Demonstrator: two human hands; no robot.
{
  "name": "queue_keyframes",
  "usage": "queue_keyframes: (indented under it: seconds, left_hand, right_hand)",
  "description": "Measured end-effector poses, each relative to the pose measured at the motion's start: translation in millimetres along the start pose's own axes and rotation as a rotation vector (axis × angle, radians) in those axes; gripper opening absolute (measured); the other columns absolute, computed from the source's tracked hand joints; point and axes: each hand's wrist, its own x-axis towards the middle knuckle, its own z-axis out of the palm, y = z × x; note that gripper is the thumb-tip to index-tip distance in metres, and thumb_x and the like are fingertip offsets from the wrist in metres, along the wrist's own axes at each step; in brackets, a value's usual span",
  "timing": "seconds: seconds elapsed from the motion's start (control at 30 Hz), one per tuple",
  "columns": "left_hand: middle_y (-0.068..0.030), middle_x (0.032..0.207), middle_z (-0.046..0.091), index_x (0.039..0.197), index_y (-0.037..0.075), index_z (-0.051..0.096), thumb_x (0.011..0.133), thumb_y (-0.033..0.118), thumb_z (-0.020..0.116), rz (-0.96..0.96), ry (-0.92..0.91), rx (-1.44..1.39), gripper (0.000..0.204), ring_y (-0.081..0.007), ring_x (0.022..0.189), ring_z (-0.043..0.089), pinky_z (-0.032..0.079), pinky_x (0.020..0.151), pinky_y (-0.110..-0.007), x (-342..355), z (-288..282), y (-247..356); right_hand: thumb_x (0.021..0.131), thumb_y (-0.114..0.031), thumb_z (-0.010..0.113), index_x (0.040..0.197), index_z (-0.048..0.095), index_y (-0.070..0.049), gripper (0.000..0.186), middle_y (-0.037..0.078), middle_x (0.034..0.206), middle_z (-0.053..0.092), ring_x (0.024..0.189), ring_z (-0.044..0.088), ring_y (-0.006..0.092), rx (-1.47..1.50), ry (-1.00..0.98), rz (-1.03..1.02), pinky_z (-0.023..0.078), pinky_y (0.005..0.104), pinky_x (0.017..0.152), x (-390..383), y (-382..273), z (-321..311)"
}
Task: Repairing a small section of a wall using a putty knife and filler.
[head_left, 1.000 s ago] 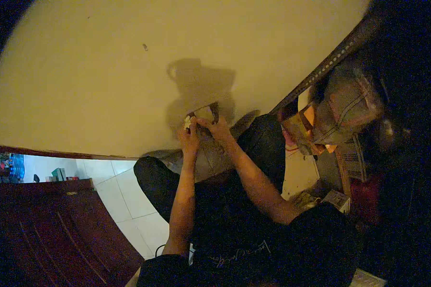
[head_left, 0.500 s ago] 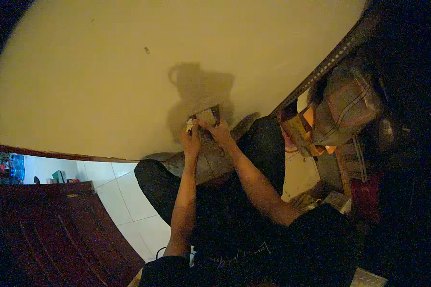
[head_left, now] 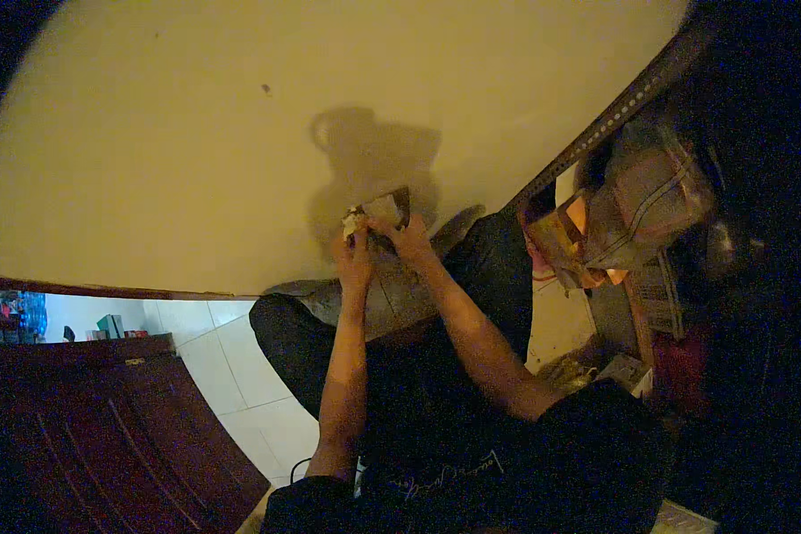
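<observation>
My left hand [head_left: 353,246] is closed around a small, pale, crumpled piece [head_left: 351,216] that I cannot make out clearly. Just to its right, my right hand [head_left: 406,242] grips a small boxy object [head_left: 385,206] with a pale face and dark edges, its thumb reaching toward my left fingers. The two held things are side by side and seem to touch. Both are in front of my lap, at the lower part of a large cream surface [head_left: 187,169] that carries a dark shadow above my hands. My crossed legs [head_left: 489,258] are in dark clothing.
At right are a bulky grey bag [head_left: 643,196], an orange-yellow carton [head_left: 557,238] and a dark red item [head_left: 678,369]. A dark red panelled board [head_left: 107,436] lies at lower left over white floor tiles [head_left: 240,383]. Small items [head_left: 111,325] stand beyond it.
My hands keep their grips. The boxy object in my right hand has risen very slightly, and its dark right edge shows a little higher. The rest is almost unchanged.
</observation>
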Motion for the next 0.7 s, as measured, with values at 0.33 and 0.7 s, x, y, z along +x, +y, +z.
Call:
queue_keyframes:
  seconds: [0.33,0.7]
  left_hand:
    - [-0.0167,0.089,0.065,0.099,-0.002,0.063,0.092,0.028,0.055,0.197,0.053,0.209,0.031,-0.0305,0.08,0.06,0.046,0.071,-0.039,-3.2,10.3,-6.2]
    - [-0.0134,0.08,0.063,0.092,-0.002,0.063,0.091,0.021,0.056,0.163,0.124,0.047,0.024,-0.0244,0.073,0.059,0.045,0.067,-0.035,8.6,5.7,35.0]
  right_hand:
    - [0.07,-0.041,0.078,0.107,0.056,0.004,0.062,0.017,0.103,0.063,0.094,0.06,0.0289,0.098,-0.024,-0.197,0.048,0.0389,0.083,17.7,28.6,-6.6]
    - [0.071,-0.034,0.079,0.109,0.055,0.006,0.06,0.014,0.106,0.062,0.096,0.06,0.0232,0.113,-0.055,-0.14,0.048,0.0343,0.083,12.4,4.0,-13.7]
